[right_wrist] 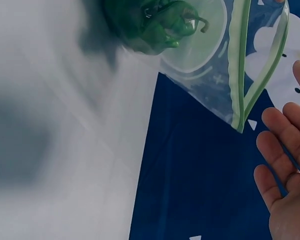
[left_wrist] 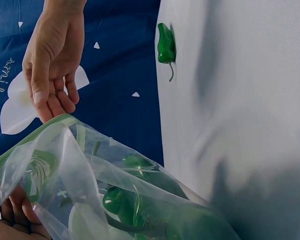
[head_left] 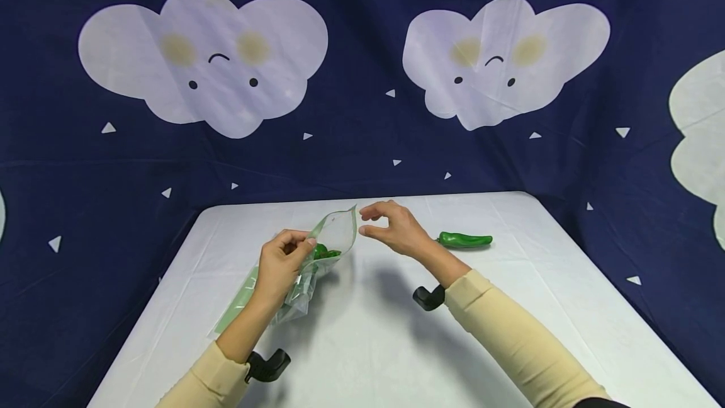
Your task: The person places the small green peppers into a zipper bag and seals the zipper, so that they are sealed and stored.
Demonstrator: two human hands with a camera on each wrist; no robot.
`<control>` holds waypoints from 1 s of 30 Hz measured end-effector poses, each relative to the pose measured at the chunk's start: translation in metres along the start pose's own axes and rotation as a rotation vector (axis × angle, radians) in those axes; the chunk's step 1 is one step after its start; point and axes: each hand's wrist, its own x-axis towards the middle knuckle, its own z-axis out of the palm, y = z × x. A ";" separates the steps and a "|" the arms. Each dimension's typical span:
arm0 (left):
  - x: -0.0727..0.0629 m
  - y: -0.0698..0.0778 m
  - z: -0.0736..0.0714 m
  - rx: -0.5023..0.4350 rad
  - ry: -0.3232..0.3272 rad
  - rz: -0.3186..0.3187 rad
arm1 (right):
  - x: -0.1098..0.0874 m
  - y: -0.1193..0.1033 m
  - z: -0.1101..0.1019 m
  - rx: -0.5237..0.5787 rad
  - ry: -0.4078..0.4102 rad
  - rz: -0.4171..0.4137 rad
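My left hand [head_left: 279, 263] pinches the rim of a clear zip bag [head_left: 342, 225] with a green zip edge, holding it up over the table with its mouth apart. Several green peppers [right_wrist: 172, 22] lie inside the bag; they also show through the plastic in the left wrist view [left_wrist: 121, 202]. My right hand [head_left: 399, 228] is just right of the bag's mouth, fingers loosely bent and nothing between them. One more green pepper [head_left: 466, 240] lies on the table beyond my right wrist.
The white-covered table [head_left: 362, 345] ends at a dark blue cloth backdrop [head_left: 362, 162] with cloud prints. A flat packet with a green panel [head_left: 238, 307] lies on the left, partly behind my left forearm. Black wrist mounts [head_left: 428, 298] sit under both sleeves.
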 end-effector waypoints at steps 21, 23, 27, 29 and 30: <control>0.000 -0.002 0.001 -0.003 0.010 0.008 | -0.017 0.032 -0.019 0.009 0.029 0.099; 0.000 -0.002 0.001 -0.006 0.011 0.009 | -0.018 0.035 -0.020 0.016 0.034 0.115; -0.001 -0.002 0.001 -0.003 0.012 0.002 | -0.020 0.042 -0.021 0.035 0.040 0.128; -0.001 -0.002 0.001 0.002 0.013 -0.001 | -0.022 0.045 -0.022 0.042 0.040 0.129; -0.001 -0.002 0.001 0.005 0.013 -0.002 | -0.022 0.046 -0.022 0.046 0.039 0.134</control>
